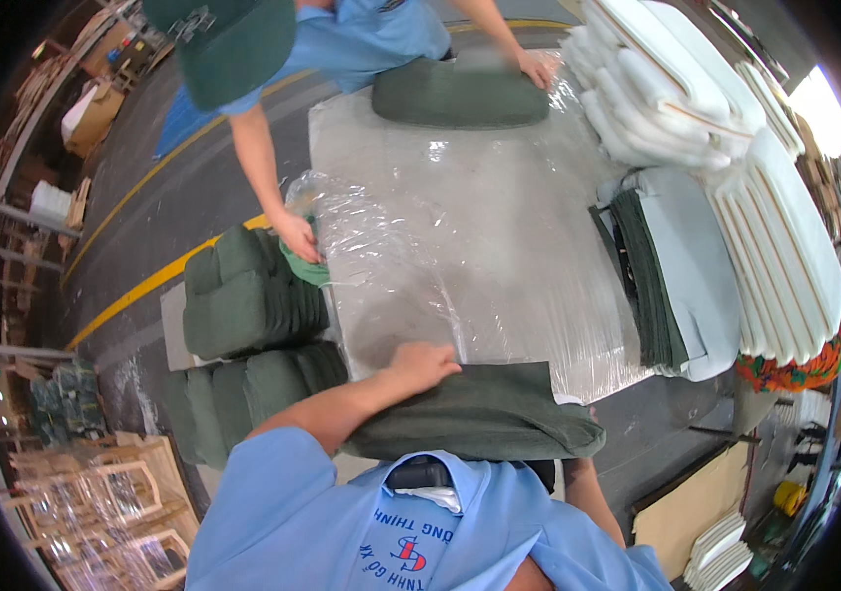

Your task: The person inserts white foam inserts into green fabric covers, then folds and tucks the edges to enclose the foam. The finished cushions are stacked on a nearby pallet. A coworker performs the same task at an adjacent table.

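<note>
At about nine o'clock, stacks of dark green padded fabric cushions (248, 325) stand on the floor just beside the grey work table (499, 187). Above them, at ten o'clock, a co-worker's hand (299, 236) closes on the edge of a crumpled clear plastic sheet (381, 266) that spreads over the tabletop. Near six o'clock the person's left hand (422, 364) lies with fingers spread, palm down, pressing the top edge of a dark green padded fabric cushion (484, 414) resting on the table's near edge, touching the plastic. The right hand is hidden below that cushion, only a forearm showing, so its grip cannot be told. At twelve o'clock a second dark green oblong cushion (460, 94) lies on the far edge, the co-worker's other hand (537, 67) probably flat on its end. At three o'clock lie piles of white foam pads (775, 246).
</note>
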### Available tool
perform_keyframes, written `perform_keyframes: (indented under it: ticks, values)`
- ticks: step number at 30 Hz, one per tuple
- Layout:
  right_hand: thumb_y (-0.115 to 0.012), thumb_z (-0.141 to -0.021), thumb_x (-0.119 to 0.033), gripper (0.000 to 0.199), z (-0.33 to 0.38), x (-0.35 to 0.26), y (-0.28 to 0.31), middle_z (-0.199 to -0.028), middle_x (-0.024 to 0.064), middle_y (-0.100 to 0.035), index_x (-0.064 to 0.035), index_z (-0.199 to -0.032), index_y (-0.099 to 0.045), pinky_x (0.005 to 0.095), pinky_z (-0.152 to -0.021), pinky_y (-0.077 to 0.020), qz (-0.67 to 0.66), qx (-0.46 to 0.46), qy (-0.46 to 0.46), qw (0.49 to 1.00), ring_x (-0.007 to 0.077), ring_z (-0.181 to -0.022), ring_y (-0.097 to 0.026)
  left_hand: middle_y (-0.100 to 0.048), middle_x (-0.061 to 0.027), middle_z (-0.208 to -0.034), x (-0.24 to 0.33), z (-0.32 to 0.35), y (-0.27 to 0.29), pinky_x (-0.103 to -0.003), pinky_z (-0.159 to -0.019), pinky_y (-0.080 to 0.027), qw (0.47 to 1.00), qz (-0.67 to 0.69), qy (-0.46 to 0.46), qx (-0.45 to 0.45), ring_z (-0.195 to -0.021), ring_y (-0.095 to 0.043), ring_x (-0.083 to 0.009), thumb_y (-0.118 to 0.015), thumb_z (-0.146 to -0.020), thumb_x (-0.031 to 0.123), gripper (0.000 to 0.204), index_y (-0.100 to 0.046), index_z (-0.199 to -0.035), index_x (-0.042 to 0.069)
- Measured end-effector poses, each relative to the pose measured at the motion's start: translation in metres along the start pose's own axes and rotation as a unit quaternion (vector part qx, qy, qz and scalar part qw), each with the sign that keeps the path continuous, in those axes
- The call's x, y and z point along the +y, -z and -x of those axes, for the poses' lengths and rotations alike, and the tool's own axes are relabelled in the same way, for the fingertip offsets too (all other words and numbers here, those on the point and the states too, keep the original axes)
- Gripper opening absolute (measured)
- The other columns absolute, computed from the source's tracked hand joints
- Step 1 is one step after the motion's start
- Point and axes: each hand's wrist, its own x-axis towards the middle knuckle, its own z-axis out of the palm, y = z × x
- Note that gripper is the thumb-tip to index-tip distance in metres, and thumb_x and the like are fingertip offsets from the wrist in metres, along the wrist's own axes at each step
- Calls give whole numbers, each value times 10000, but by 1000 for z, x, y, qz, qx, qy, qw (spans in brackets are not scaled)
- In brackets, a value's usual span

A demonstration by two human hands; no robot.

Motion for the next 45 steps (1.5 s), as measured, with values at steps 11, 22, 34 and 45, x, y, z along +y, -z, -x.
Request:
perform_keyframes:
  ticks: [11, 22, 34, 45]
  values:
    - [-870, -679, -115, 771, 158, -128, -245, -1274, 127, -624, -110, -1403, -605, 464, -1035, -481, 736, -399, 332, 435, 347, -1203, -610, -783, -158, -976, -115, 223, -51, -465, -788, -570, 972, 131, 179, -74, -891, -734, -335, -656, -972, 299, 277, -796, -1066, 80]
    - [-891, -727, -129, 504, 118, -146, -271, -1039, 155, -725, -24, -1190, -719, 418, -858, -570, 651, -297, 273, 643, 328, -952, -732, -629, 18, -1407, -6, 149, -41, -312, -950, -465, 712, 690, 112, 72, -1220, -576, -127, -727, -1010, 330, 585, -535, -1532, 148]
    - [-860, -798, 13, 665, 148, -135, -239, -1277, 125, -685, 4, -1382, -541, 391, -1038, -525, 87, -181, 300, 933, 243, -1173, -663, -643, -4, -1136, 144, -31, 144, -261, -925, -475, 705, 650, -187, 213, -1048, -571, -83, -564, -1118, 313, 304, -568, -1312, 79]
    - [-781, -987, -338, 691, 181, -48, -178, -1330, 162, -670, 76, -1459, -493, 377, -1045, -538, 158, -289, 101, 939, 234, -1221, -650, -690, -52, -1162, 157, -76, 83, -311, -880, -567, 856, 453, -26, -248, -1055, -661, -122, -604, -1090, 320, 359, -589, -1355, 77]
